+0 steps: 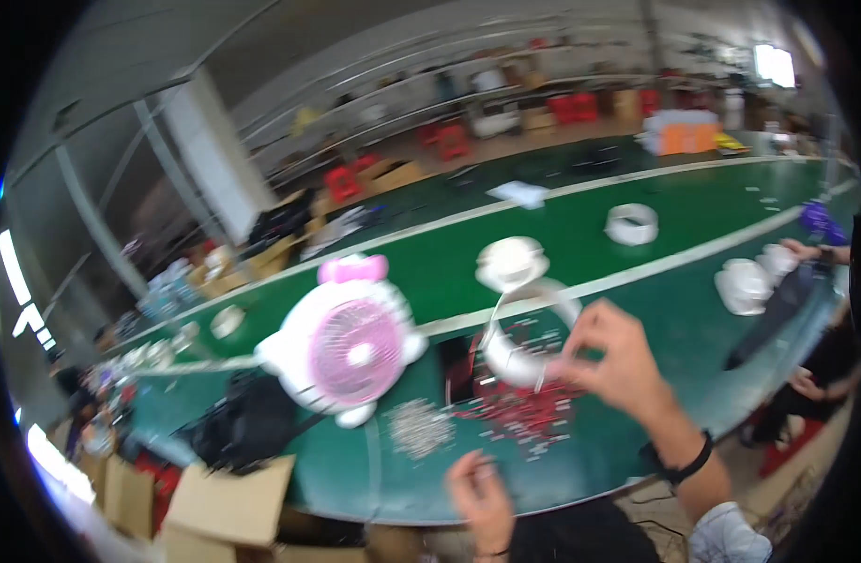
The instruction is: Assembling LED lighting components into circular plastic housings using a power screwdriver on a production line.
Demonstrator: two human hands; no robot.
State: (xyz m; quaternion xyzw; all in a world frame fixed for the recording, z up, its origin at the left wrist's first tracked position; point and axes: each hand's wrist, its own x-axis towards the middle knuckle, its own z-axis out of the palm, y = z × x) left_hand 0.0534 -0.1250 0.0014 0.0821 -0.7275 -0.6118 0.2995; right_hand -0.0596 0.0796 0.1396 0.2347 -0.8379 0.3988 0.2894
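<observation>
My right hand [618,361] is closed on the rim of a white plastic ring [518,364], which it holds tilted above the bench. Under the ring lies a heap of small parts with red wires [519,413]. Close to the bench's front edge is my left hand [480,497], blurred, its fingers loosely bent and apart with nothing visible in them. A pile of small pale pieces [419,428] lies just beyond it. To the left stands a white cat-shaped fan [357,353] with a pink grille and a pink bow. Behind the ring sits a white round part [512,263].
A green conveyor belt [571,235] runs behind the bench, carrying another white ring [631,225]. A black bag [243,422] lies at left above an open cardboard box [226,502]. At right, a co-worker's hand [803,251] is near white housings [745,286].
</observation>
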